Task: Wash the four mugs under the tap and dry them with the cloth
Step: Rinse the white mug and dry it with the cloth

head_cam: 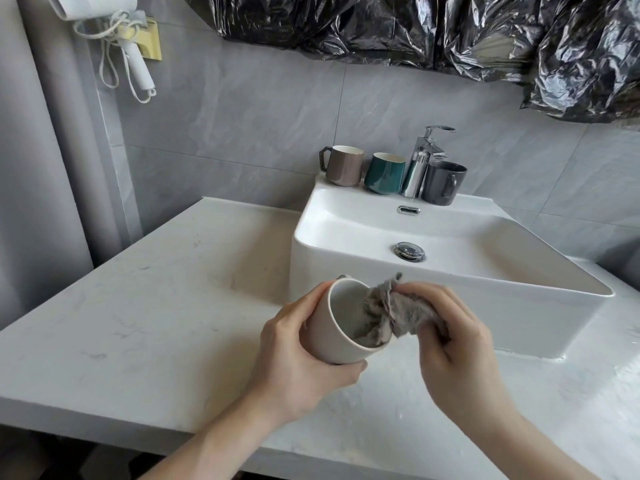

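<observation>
Head view of a washbasin station. Left hand [294, 351] grips a pale beige mug [332, 327] from the side and below, fingers curled round its wall and thumb under its base; the mug is tilted, mouth facing up and to the right, held above the white marble bench [138, 323] just in front of the sink [450, 292]. Right hand [457, 344] clutches a bunched grey cloth [391, 313], fingers curled round it; the cloth's free end is pushed into the mug's mouth and touches the inner wall. Three further mugs stand upright on the sink's rear ledge: a taupe mug [343, 165] with a dark handle at far left, a teal mug [384, 173] just beside it, and a dark grey mug [443, 183] to the right of the chrome tap [420, 164], close against it. No water runs from the tap. The basin shows a chrome drain plug [409, 251] and an overflow slot [408, 209]. On the grey tiled wall, upper left, hangs a white hair dryer [138, 64] with its cord; black plastic sheeting [415, 29] covers the area above the sink.
</observation>
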